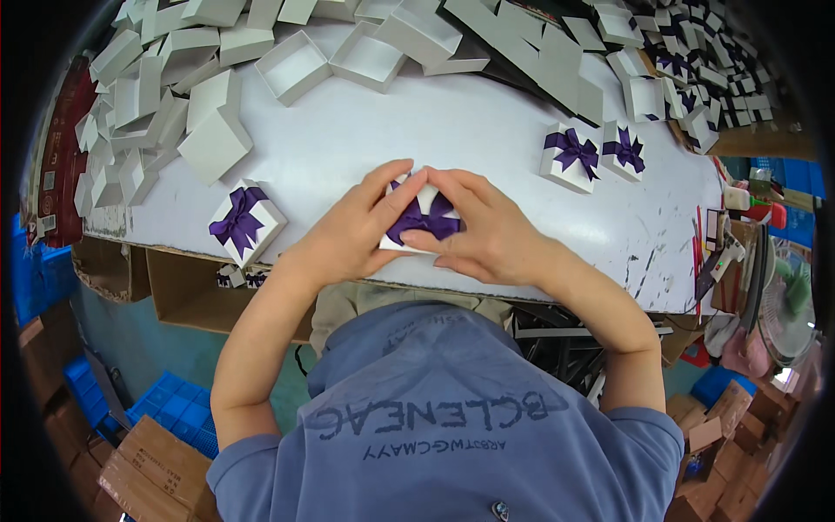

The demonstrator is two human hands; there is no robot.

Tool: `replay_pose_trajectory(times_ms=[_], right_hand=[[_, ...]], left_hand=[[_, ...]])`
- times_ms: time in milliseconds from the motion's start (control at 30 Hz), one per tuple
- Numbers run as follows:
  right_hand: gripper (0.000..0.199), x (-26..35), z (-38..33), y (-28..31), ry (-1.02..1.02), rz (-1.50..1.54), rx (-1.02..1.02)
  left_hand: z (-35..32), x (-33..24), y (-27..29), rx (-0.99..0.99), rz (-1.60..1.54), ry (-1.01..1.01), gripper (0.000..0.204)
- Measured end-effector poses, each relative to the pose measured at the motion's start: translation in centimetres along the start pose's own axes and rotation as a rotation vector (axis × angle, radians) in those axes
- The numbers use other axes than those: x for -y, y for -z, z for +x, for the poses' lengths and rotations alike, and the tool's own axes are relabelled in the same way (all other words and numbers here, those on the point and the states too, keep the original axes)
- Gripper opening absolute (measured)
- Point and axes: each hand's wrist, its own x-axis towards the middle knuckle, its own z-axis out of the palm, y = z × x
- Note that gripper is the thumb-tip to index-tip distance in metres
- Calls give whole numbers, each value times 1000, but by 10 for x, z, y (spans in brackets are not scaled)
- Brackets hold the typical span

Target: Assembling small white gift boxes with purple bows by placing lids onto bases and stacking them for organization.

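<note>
At the middle of the table's near edge, a small white gift box with a purple ribbon bow [435,228] sits between my two hands. My left hand [348,228] is closed about its left side, fingertips at the top edge. From the right, my right hand [494,224] grips it, with the thumb against the bow; parts of the box are hidden by the fingers. Another white box with a purple bow [247,224] lies left of my left hand. Beyond my right hand stand two more bowed boxes, a nearer one [569,158] and one to its right [623,151].
Plain white box parts [216,143] are heaped along the table's [417,130] back and left. Grey and black flat sheets [539,65] lie at the back right, beside a pile of ribboned boxes [687,74]. A cardboard carton [187,291] stands under the near edge; a fan [787,304] is at right.
</note>
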Motion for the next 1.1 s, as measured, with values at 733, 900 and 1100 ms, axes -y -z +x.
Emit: replay_pose_trajectory(times_ms=[733, 900, 1100], right_hand=[[39, -123, 53, 52, -337, -534, -522], [43, -131, -6, 63, -533, -456, -443], [42, -108, -14, 66, -558, -464, 22]], left_hand=[[46, -38, 56, -340, 804, -28, 74], [102, 24, 49, -303, 762, -9, 47], [72, 17, 40, -451, 571, -35, 25]])
